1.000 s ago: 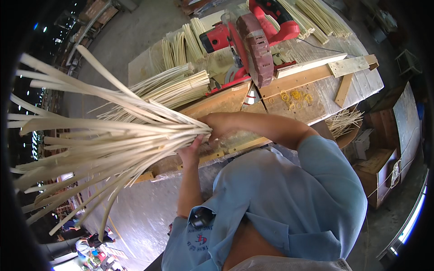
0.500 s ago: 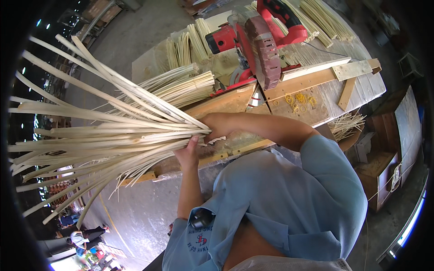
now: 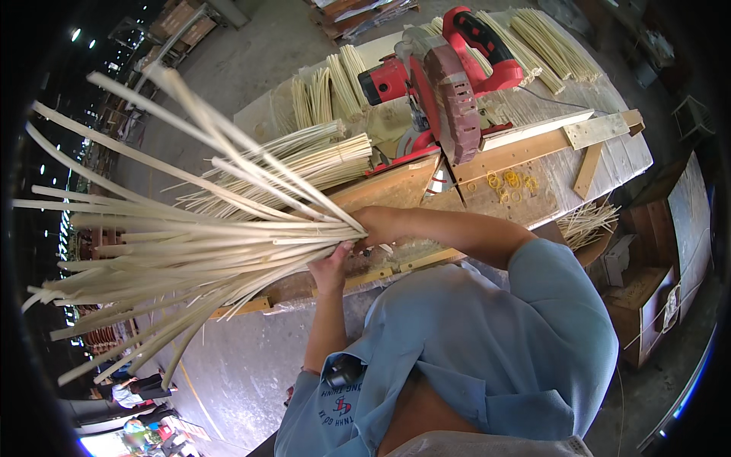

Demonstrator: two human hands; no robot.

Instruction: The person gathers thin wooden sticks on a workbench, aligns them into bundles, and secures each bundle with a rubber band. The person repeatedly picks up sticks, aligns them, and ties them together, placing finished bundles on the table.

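Observation:
A large bundle of pale rattan canes [image 3: 228,251] is gathered in both my hands, its long ends fanned out loosely to the left and blurred. My left hand [image 3: 331,266] grips the bundle from below near its right end, thumb up along the canes. Close against it, my right hand [image 3: 375,227] is closed around the same end, its fingers partly hidden. The bundle is held over the front edge of the workbench [image 3: 419,251].
A red miter saw [image 3: 449,84] stands on the bench behind my hands. Tied cane bundles [image 3: 327,164] lie left of it, and more bundles [image 3: 552,46] behind. Yellow rubber bands [image 3: 512,183] lie on the wood to the right. A box of cane offcuts [image 3: 590,225] sits further right.
The fanned cane ends have shifted and swung, several now blurred. Both hands keep hold of the bundle's right end. The whole view has moved slightly.

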